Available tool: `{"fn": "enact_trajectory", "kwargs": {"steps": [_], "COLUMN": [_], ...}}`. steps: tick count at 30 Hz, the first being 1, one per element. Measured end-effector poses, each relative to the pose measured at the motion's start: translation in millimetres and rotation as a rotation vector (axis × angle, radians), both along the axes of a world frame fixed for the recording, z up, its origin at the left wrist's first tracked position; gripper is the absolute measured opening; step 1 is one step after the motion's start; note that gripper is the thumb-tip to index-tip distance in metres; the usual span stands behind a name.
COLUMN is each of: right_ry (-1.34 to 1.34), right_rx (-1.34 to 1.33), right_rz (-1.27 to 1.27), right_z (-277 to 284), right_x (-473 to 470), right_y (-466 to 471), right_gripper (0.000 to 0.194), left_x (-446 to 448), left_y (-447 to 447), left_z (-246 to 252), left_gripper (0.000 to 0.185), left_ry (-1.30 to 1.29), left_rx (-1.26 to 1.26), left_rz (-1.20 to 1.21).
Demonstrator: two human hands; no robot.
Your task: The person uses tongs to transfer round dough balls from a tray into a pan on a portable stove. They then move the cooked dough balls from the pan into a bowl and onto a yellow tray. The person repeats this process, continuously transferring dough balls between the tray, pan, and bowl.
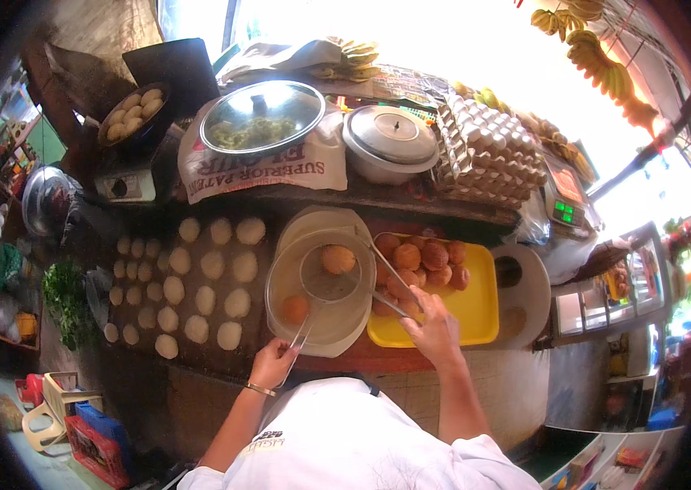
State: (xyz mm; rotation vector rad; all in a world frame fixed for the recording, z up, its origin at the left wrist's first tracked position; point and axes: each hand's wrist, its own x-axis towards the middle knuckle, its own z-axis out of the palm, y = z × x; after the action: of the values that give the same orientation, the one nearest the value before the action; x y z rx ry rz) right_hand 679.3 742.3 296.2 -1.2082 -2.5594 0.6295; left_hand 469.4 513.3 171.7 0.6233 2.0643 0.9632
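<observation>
My left hand holds a pair of tongs, whose tips reach into a pale translucent plastic tub beside a browned round bun. A second browned bun lies farther back in the tub. In my right hand are metal tongs, their arms spread over the tub's right rim and the near buns. I cannot tell whether those tips touch anything. To the right, a heap of browned buns covers the left part of a yellow tray.
Rows of pale dough balls lie on a dark board at left. Behind stand a glass-lidded bowl, a lidded metal pot, stacked egg trays and a digital scale. A white holed container sits right of the tray.
</observation>
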Motion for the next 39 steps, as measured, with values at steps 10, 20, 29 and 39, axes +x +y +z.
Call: {"fn": "enact_trajectory", "kwargs": {"steps": [10, 20, 29, 39], "right_ry": [-0.210, -0.287, -0.224, -0.179], "right_rx": [0.168, 0.119, 0.184, 0.040], "right_rz": [0.090, 0.083, 0.077, 0.042], "right_z": [-34, -36, -55, -68], "right_x": [-22, -16, -25, -18], "right_y": [-10, -9, -9, 4], "right_gripper": [0.060, 0.055, 0.055, 0.053], "left_x": [-12, -17, -22, -16], "left_y": [-8, -2, 1, 2], "left_z": [37, 44, 50, 49], "left_gripper": [0.037, 0.036, 0.037, 0.036], "left_ry": [0.184, 0.192, 0.167, 0.199], "left_rx": [-0.107, -0.161, -0.142, -0.141], "left_rz": [-0.071, -0.112, -0.126, -0.102]}}
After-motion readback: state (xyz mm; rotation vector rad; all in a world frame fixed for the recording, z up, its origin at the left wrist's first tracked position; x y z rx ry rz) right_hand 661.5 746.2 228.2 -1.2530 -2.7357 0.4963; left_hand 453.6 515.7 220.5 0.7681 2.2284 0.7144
